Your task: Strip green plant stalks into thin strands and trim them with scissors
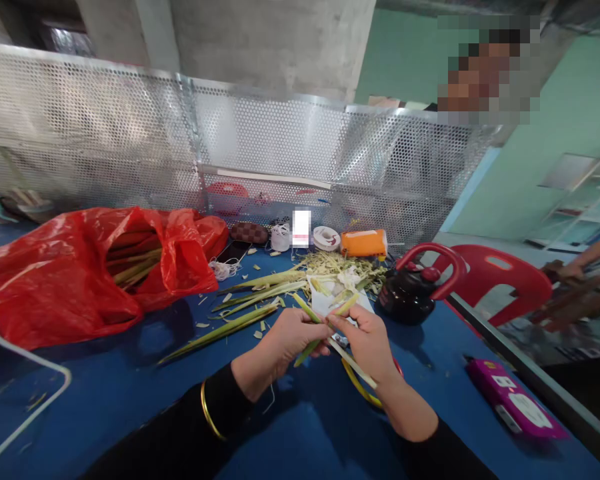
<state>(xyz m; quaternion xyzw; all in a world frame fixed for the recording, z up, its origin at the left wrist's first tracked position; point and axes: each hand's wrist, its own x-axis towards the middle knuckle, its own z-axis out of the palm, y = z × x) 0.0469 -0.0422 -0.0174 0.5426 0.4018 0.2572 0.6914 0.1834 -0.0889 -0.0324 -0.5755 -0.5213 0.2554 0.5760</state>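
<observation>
My left hand [290, 333] is closed, thumb and fingers pinching a slender green shoot [306, 307], whose green end also sticks out below the fingers. Close against it, my right hand [367, 337] pinches a pale, peeled-looking stalk [354, 365] with a yellow-green tip above the fingers. Whether these are parts of one shoot is hidden by the fingers. To the left lie several long green shoots [225, 331] among scraps of husk. Behind my hands, a heap of shredded peelings [350, 267] lies partly on white paper [323, 303].
A red plastic bag [70, 267] holding more stalks lies left. A black kettle [407, 293] with a red handle stands right, and a purple packet [515, 400] lies nearer. Behind are an orange container [364, 243], a tape roll [326, 238] and a perforated metal screen [275, 133].
</observation>
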